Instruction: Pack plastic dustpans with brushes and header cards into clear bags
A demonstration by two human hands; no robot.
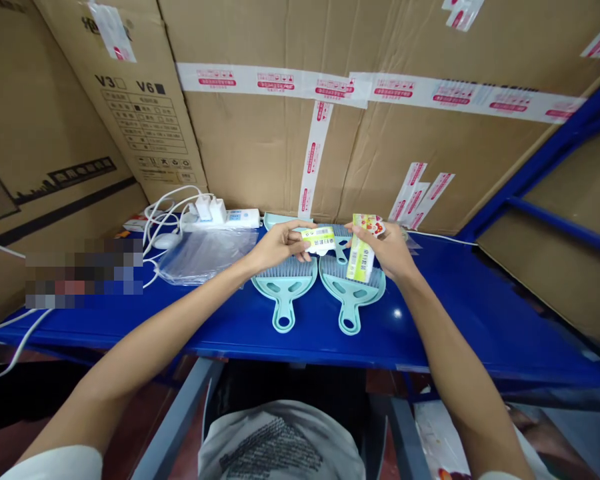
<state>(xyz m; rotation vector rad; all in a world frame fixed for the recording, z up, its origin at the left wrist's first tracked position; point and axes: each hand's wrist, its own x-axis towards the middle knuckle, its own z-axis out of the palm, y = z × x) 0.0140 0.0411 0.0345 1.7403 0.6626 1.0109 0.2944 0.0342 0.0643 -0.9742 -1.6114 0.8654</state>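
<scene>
Between the thumb and fingers of my left hand (pixel 279 245) is a small white and green printed label card (pixel 320 239). My right hand (pixel 387 248) is closed on more cards of the same kind, and the front one (pixel 361 257) hangs down with a red picture at its top. Below my hands lie two mint-green dustpan and brush sets, a left one (pixel 286 288) and a right one (pixel 351 290), handles toward me. Behind them another mint-green brush (pixel 341 252) is partly hidden by my hands and the cards.
Clear plastic bags (pixel 210 257) lie on the blue table (pixel 450 300) at the left. Beyond them is a white power strip (pixel 243 218) with plugs and tangled white cables. A taped cardboard wall (pixel 260 147) stands behind; a blue metal frame (pixel 545 153) rises at the right.
</scene>
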